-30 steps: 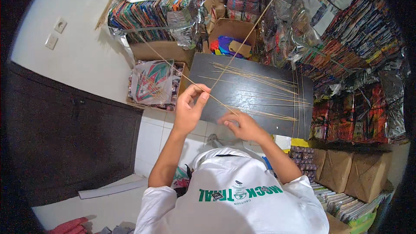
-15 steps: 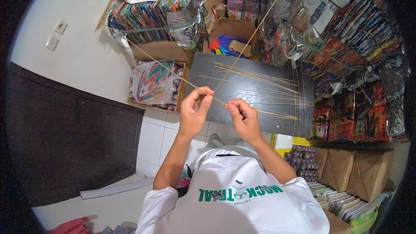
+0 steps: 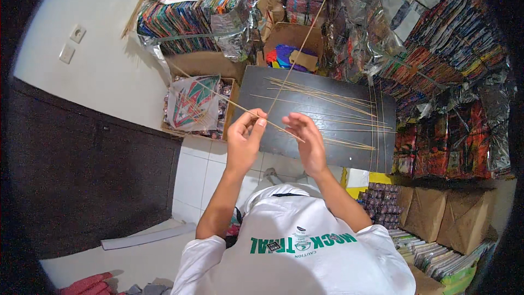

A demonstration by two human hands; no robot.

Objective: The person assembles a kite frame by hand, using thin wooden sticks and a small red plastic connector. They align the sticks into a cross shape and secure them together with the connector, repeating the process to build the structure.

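Our right hand has opened away from the crossed sticks, which our left hand pinches over the counter. We can't tell if they're fastened; loose sticks lie there, unused.

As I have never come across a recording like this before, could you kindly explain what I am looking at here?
Of course. There is no machine at work: these are a person's own bare hands, seen from above by the left one of two wide cameras worn on the head, which makes straight edges bend.

The left hand holds two long thin sticks in its grip, where they cross. The right hand is open beside the lower end of one; I can't tell whether it touches.

Loose sticks lie on the dark table, and wrapped stacks stand beyond it.
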